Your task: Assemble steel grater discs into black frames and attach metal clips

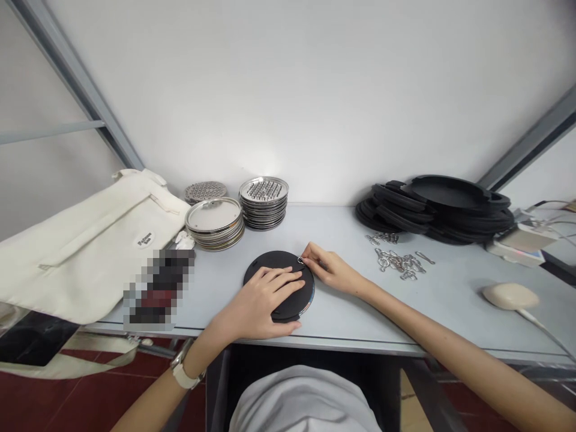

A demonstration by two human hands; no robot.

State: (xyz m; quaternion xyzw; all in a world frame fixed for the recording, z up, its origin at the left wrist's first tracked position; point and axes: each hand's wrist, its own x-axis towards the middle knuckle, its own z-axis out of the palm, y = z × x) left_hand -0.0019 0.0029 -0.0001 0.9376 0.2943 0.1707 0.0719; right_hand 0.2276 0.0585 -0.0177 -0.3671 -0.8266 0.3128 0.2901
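Note:
A round black disc lies near the table's front edge, with a shiny rim showing at its lower right. My left hand rests on it, fingers spread flat across the top and thumb at the near edge. At the disc's upper right edge, my right hand pinches a small metal ring clip. Whether the clip is hooked into the disc cannot be made out. Loose metal clips of a similar look lie in a pile to the right.
Stacks of round metal grater plates and plain metal discs stand at the back left. Black round plastic parts are heaped at the back right. A cream bag lies left; a white mouse sits right.

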